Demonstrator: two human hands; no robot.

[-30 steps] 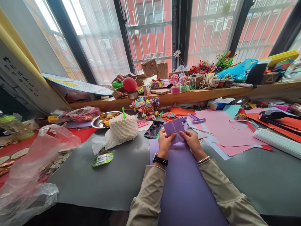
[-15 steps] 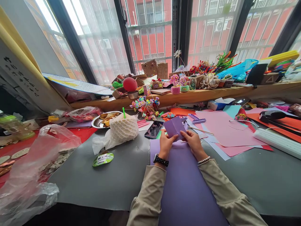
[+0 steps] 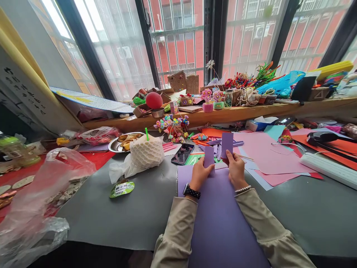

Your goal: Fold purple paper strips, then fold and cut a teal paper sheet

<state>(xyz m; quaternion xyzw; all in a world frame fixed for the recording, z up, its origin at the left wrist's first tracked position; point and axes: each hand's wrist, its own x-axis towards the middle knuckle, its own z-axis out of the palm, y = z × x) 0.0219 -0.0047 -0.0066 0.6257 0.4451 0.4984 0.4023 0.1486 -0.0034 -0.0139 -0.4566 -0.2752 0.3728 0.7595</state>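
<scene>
My left hand point(image 3: 200, 173) pinches a small purple paper piece point(image 3: 209, 155) between thumb and fingers. A second purple paper strip point(image 3: 227, 143) stands upright in my right hand point(image 3: 235, 169), closed on its lower end. The two pieces are apart from each other. Beneath both hands a large purple sheet point(image 3: 223, 219) runs along the table toward me. Several cut purple strips point(image 3: 214, 143) lie in a heap just beyond the hands. Left of them rests a black phone point(image 3: 182, 154), beside a green sheet point(image 3: 193, 159).
A netted white coconut point(image 3: 147, 152) with a green straw stands on the grey table point(image 3: 125, 223), near a metal plate point(image 3: 113, 146). Pink paper sheets point(image 3: 275, 152) and a white power strip point(image 3: 329, 169) lie on the right. A plastic bag point(image 3: 36, 201) hangs at the left edge.
The purple paper, held by both hands as one creased piece, is now two separate pieces, one in each hand. My right hand has shifted slightly right.
</scene>
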